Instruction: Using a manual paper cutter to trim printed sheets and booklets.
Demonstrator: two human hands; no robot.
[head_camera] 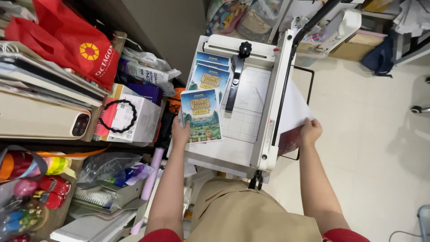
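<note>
A white paper cutter (239,154) with a gridded bed stands in front of me. My left hand (180,131) holds the lower left corner of a colourful printed booklet (201,115) lying on the cutter's left side. More copies of the same booklet (210,74) are stacked just behind it. My right hand (310,131) grips the near edge of white paper sheets (293,105) that stick out to the right of the blade arm (275,96). A black clamp knob (244,48) sits at the far end of the bed.
Cluttered shelves on the left hold a red bag (67,42), boxes (134,116), a phone (40,121) and plastic-wrapped items (107,168). Pale tiled floor (371,148) lies to the right. Bags and boxes (358,42) stand at the back right.
</note>
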